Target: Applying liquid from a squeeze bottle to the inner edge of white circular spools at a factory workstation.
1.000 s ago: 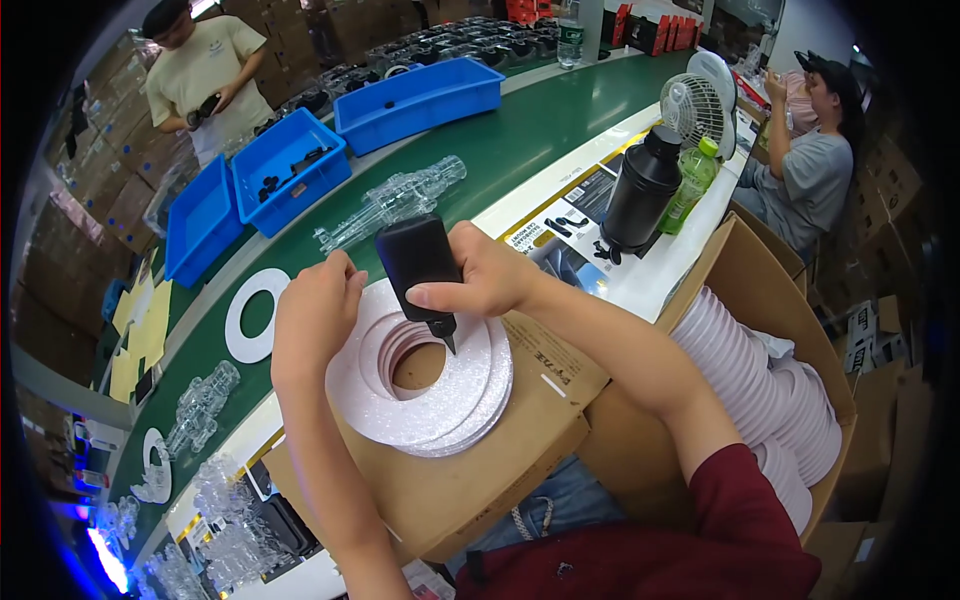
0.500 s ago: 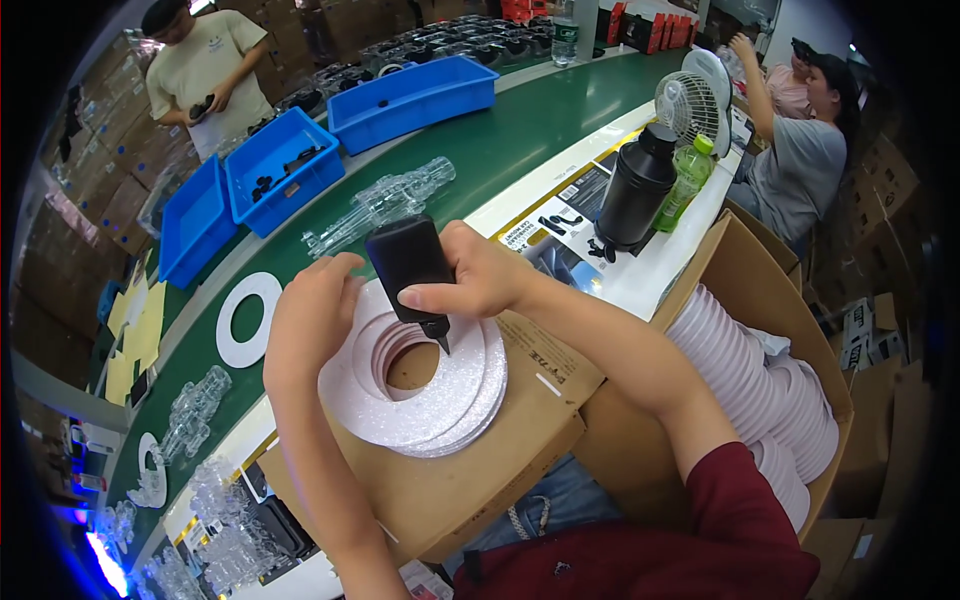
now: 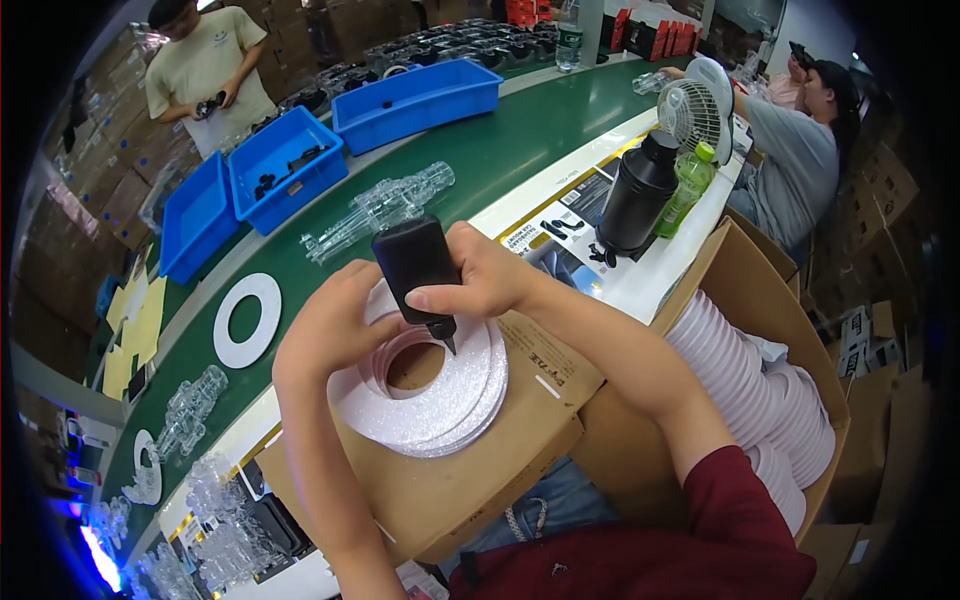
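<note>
My right hand (image 3: 480, 272) is wrapped round a black squeeze bottle (image 3: 412, 262), tipped nozzle-down. Its narrow nozzle points at the top of a stack of white, glittery flat rings (image 3: 430, 415); whether the tip touches the ring I cannot tell. At the stack's left side my left hand (image 3: 335, 315) grips the upper ring, thumb over its face by the central hole, the other fingers partly hidden behind the bottle. Under the stack lies a brown cardboard box (image 3: 480, 490). Beyond my hands, a transparent plastic part (image 3: 385, 208) rests on the green conveyor belt (image 3: 540, 130).
A single white ring (image 3: 247, 320) and more transparent parts (image 3: 192, 410) lie to the left. Blue bins (image 3: 285, 170) line the far side. Rightward stand a black bottle (image 3: 637, 200), a green drink bottle (image 3: 688, 190), a fan (image 3: 695, 110) and an open carton (image 3: 730, 240) of stacked rings (image 3: 750, 385). Co-workers stand nearby.
My left hand has come down and right, its thumb now over the ring. The squeeze bottle has shifted slightly right, its nozzle following the ring's face. A co-worker at right has lowered an arm.
</note>
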`<state>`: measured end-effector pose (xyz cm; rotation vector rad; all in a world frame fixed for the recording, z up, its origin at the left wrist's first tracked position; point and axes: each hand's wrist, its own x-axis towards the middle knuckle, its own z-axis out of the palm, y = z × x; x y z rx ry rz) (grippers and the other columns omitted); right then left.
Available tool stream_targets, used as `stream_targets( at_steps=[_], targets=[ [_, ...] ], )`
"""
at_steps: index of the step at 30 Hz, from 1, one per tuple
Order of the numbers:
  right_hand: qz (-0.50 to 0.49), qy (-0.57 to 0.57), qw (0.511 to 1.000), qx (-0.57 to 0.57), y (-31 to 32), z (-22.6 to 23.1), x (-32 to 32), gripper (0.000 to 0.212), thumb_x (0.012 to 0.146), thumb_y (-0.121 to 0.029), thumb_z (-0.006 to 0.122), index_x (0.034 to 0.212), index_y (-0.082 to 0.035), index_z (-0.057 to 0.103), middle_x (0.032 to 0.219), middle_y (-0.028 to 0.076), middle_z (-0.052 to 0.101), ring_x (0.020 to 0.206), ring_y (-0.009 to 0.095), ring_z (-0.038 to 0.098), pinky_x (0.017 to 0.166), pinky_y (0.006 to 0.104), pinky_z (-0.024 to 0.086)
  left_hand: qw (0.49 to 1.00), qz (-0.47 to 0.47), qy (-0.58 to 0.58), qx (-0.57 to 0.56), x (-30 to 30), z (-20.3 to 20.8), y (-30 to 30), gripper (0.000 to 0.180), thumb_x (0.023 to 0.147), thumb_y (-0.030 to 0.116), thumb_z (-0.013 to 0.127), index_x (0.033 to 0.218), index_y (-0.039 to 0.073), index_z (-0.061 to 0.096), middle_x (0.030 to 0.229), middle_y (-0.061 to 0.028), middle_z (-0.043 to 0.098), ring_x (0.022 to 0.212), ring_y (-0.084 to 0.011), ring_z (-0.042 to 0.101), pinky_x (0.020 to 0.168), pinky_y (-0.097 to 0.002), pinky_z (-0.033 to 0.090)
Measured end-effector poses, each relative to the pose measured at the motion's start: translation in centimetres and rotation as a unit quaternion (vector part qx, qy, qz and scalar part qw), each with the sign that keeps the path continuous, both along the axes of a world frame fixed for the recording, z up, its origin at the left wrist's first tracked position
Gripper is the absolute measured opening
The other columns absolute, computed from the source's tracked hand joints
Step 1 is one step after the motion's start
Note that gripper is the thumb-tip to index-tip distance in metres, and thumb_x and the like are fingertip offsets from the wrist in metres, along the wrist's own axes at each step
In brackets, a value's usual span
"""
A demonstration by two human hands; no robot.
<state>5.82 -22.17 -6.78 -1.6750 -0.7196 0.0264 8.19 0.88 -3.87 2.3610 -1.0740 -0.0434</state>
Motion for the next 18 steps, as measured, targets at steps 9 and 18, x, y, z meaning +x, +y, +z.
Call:
stream_targets(
  at_steps=[9, 18],
  targets=[
    [-0.017, 0.003, 1.0, 0.022, -0.2, 0.2, -0.2, 0.036, 0.08, -0.024, 0.076, 0.103, 0.002, 0.065, 0.085, 0.007, 0.068, 0.078, 0.011, 0.061, 0.071, 0.0264, 0.051, 0.996, 0.049, -0.054, 0.055, -0.1, 0.6, 0.0, 0.039, 0.077, 0.016, 0.075, 0.113, 0.006, 0.066, 0.1, -0.0156, 0.067, 0.098, -0.0363, 0.064, 0.085, -0.0441, 0.051],
    [-0.002, 0.004, 1.0, -0.011, -0.4, 0.0, 0.3, 0.035, 0.082, -0.021, 0.074, 0.107, 0.002, 0.064, 0.089, 0.007, 0.068, 0.082, 0.011, 0.061, 0.072, 0.0266, 0.051, 0.985, 0.129, -0.028, 0.111, -1.0, 1.4, 0.7, 0.042, 0.078, 0.023, 0.077, 0.114, 0.006, 0.065, 0.103, -0.0169, 0.068, 0.094, -0.0364, 0.066, 0.082, -0.0445, 0.052]
  ],
)
